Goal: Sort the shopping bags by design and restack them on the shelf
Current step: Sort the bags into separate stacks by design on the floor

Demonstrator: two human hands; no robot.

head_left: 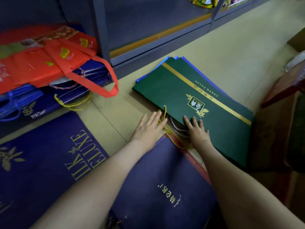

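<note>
A stack of dark green bags (189,90) with a gold stripe lies flat on the floor, with bright blue bags under it. My right hand (197,131) rests flat on the stack's near edge, fingers straight, over the rope handles. My left hand (149,128) lies flat on the floor just left of the stack, fingertips touching a gold cord handle (162,113). A navy bag with gold script (165,184) lies under my forearms. A large navy bag with gold lettering (49,159) lies at the left.
A mixed pile of red fabric bags (41,60) and navy bags sits on the low shelf (102,30) at upper left, a red strap hanging over its edge. Dark red and brown bags (280,90) lie at the right. Tan floor (231,47) stretches behind the green stack.
</note>
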